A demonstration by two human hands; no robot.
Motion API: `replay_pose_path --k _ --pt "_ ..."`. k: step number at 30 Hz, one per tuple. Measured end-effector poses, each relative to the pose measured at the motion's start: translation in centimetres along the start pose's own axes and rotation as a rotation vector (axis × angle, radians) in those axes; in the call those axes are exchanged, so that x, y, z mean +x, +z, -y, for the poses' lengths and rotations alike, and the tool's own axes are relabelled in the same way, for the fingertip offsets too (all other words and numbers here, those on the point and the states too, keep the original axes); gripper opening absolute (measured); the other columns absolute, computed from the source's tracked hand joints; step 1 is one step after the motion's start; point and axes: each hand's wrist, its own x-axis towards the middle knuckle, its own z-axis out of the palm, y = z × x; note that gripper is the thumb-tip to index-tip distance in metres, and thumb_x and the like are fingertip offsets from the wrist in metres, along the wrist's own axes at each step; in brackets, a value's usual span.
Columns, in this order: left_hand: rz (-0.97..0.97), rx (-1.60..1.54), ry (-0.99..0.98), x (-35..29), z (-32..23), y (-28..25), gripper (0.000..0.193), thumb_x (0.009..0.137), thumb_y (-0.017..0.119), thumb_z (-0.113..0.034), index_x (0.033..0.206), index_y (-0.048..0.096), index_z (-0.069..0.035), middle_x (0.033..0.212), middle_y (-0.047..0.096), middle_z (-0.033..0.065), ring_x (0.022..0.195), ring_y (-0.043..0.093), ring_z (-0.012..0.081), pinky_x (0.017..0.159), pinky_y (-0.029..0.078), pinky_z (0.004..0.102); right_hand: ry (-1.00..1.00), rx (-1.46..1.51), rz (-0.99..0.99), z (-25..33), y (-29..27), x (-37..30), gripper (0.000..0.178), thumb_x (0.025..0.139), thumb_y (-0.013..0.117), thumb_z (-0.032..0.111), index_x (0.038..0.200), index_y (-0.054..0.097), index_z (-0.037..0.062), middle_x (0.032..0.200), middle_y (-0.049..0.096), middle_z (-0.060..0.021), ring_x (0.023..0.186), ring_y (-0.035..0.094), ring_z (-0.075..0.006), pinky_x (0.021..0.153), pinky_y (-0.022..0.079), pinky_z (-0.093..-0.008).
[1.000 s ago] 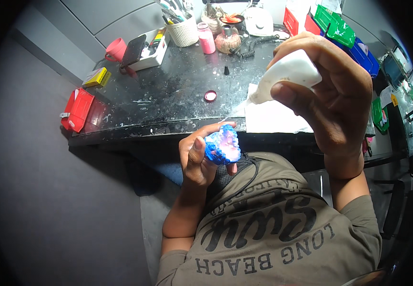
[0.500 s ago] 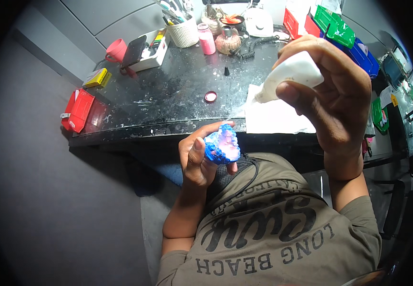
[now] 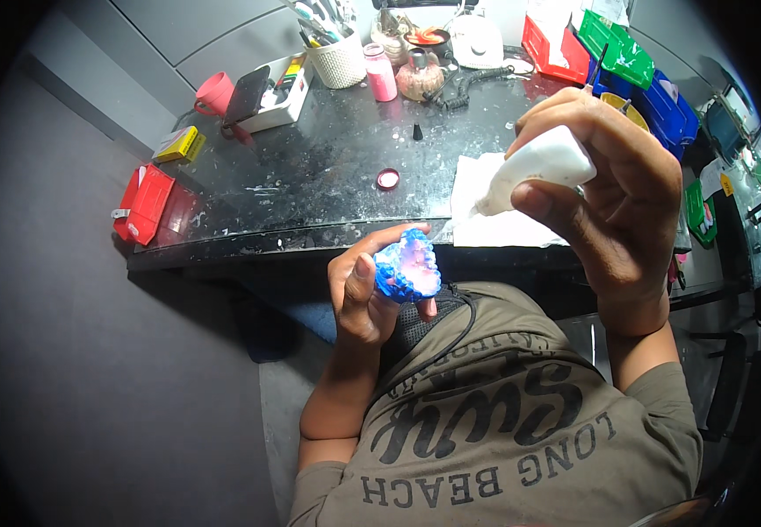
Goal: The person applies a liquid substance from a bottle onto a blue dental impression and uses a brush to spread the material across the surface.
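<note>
My left hand [image 3: 358,299] is closed around a dental mould piece [image 3: 415,263], bumpy blue on the outside with a pink, glossy hollow facing up. It is held just in front of the bench's near edge. My right hand [image 3: 631,193] is raised to the right, thumb and fingers gripping a white squeeze bottle [image 3: 549,160]. The bottle tilts with its narrow tip down and to the left, above a white paper sheet [image 3: 516,234] and apart from the mould piece. Whether anything leaves the tip cannot be made out.
On the dark bench [image 3: 310,189] lie a red-rimmed lid [image 3: 387,179] and a small black cap [image 3: 417,132]. A pink jar [image 3: 380,75], a glass burner-like bottle [image 3: 420,77] and a tool cup [image 3: 337,61] stand behind. Coloured trays [image 3: 613,53] sit at the back right.
My right hand and the white bottle have dropped slightly, with the tip lower over the paper. My left hand and the mould piece have barely shifted.
</note>
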Motion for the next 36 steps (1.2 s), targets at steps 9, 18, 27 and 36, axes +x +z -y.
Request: replay_pose_path --k 9,18,27,36 --pt "-0.007 -0.008 -0.006 0.0 0.1 -0.5 0.085 0.099 0.053 -0.059 0.124 0.055 0.022 0.085 0.067 0.0218 0.059 0.069 0.0253 0.049 0.056 0.0328 0.045 0.130 -0.139 -0.5 0.4 0.3 0.030 0.087 0.079 0.015 0.106 0.067 -0.0051 0.094 0.068 -0.0095 0.077 0.064 -0.0122 0.065 0.051 -0.0247" --pt "-0.045 0.100 0.146 0.0 -0.2 -0.5 0.100 0.088 0.076 -0.051 0.144 0.034 0.021 0.114 0.062 0.0241 0.090 0.073 0.0334 0.073 0.065 0.0475 0.386 0.831 -0.030 -10.2 -3.8 2.6 0.045 0.098 0.066 0.013 0.133 0.053 -0.0114 0.117 0.066 -0.0193 0.106 0.070 -0.0268 0.095 0.060 -0.0408" --pt "-0.089 0.162 0.161 -2.3 -1.3 -1.4 0.089 0.087 0.084 -0.029 0.151 0.035 0.009 0.132 0.060 0.0204 0.122 0.062 0.0260 0.106 0.047 0.0375 0.436 0.097 0.053 -15.3 -2.4 3.2 0.026 0.089 0.076 0.002 0.113 0.067 0.0010 0.100 0.070 -0.0037 0.090 0.067 -0.0127 0.081 0.054 -0.0278" --pt "-0.114 0.212 0.175 -2.9 -1.6 -1.8 0.089 0.087 0.084 -0.029 0.151 0.035 0.010 0.133 0.059 0.0223 0.123 0.061 0.0272 0.106 0.048 0.0400 0.512 -0.640 0.181 -17.2 -1.7 3.4 0.038 0.073 0.086 0.011 0.101 0.064 -0.0016 0.082 0.070 -0.0166 0.078 0.071 -0.0271 0.073 0.056 -0.0374"
